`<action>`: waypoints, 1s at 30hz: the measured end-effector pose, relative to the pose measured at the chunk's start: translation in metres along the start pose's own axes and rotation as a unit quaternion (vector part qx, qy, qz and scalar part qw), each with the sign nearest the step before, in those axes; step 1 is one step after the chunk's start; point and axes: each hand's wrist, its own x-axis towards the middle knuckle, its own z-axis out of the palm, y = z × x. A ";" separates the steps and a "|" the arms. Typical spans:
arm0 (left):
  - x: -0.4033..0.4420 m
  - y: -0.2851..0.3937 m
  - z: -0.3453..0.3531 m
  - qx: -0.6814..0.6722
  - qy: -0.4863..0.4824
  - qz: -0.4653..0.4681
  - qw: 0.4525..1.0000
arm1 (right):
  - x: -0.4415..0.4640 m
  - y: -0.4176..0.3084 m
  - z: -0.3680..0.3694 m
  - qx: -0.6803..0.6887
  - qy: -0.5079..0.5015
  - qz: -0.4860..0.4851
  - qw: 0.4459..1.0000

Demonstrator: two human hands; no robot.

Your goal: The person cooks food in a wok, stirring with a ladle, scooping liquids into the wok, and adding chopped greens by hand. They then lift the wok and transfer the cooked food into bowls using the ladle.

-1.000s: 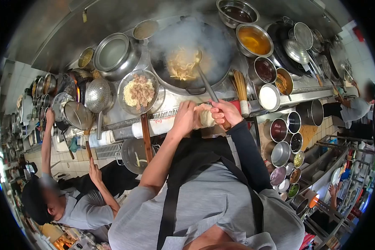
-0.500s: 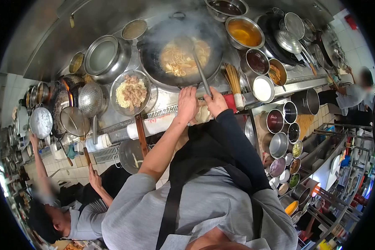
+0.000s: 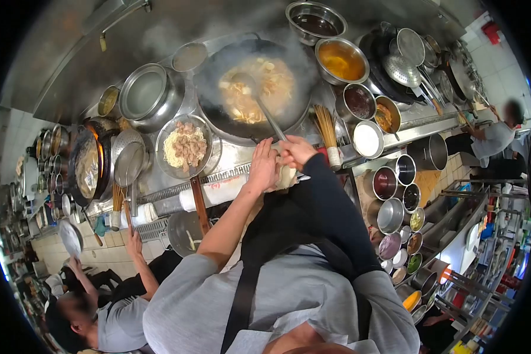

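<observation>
Ladle (image 3: pixel 269 116), steel, one: bowl in steaming noodles (image 3: pixel 245 107), inside the black wok (image 3: pixel 211 100); right hand (image 3: pixel 298 152), fingers closed round its handle. Left hand (image 3: pixel 265 165), fingers side by side at the wok's near edge, beside a pale cloth (image 3: pixel 288 177); whether gripping, cannot tell. Wire strainer (image 3: pixel 202 164): left of wok, heaped with meat (image 3: pixel 189 150)

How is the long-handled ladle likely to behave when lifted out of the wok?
The ladle is probably stiff: its handle runs straight from the right hand. With its bowl at the far end, it may feel tip-heavy. That bowl sits among food in the steaming wok, so it could drip.
</observation>
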 end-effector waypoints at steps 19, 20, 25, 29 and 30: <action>0.047 -0.031 0.016 -0.043 0.035 -0.116 0.992 | -0.047 0.057 -0.016 -0.497 0.238 -0.260 0.793; 0.044 -0.030 0.016 -0.051 0.025 -0.115 0.992 | -0.045 0.075 -0.022 -0.486 0.255 -0.302 0.779; 0.030 -0.005 -0.018 -0.093 0.018 -0.149 0.984 | -0.047 0.123 -0.055 -0.478 0.296 -0.387 0.731; 0.034 -0.013 -0.014 -0.093 0.015 -0.136 0.986 | -0.146 0.048 -0.074 -0.603 0.258 -0.274 0.704; 0.036 -0.017 -0.012 -0.090 0.012 -0.128 0.988 | -0.177 0.021 -0.079 -0.647 0.247 -0.200 0.693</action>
